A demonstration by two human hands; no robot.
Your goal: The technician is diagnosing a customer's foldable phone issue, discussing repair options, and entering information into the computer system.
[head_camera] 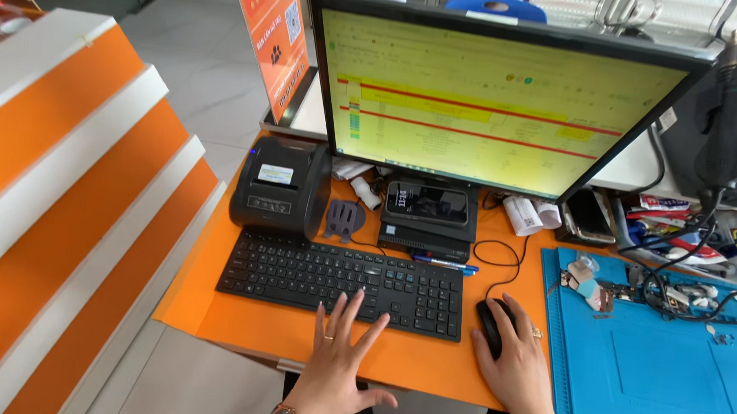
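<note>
My left hand (pixel 339 357) rests with fingers spread on the front edge of a black keyboard (pixel 341 281), holding nothing. It wears a ring and a wristwatch. My right hand (pixel 516 363) lies over a black mouse (pixel 495 324) on the orange desk (pixel 242 321), gripping it from behind. Above the keyboard stands a monitor (pixel 486 105) showing a yellow spreadsheet with red rows.
A black label printer (pixel 279 187) sits left of the monitor. A phone (pixel 427 203) lies on a small black box under the screen, with pens (pixel 444 264) in front. A blue work mat (pixel 657 356) with small parts and cables fills the right. Orange-and-white steps (pixel 67 188) rise at left.
</note>
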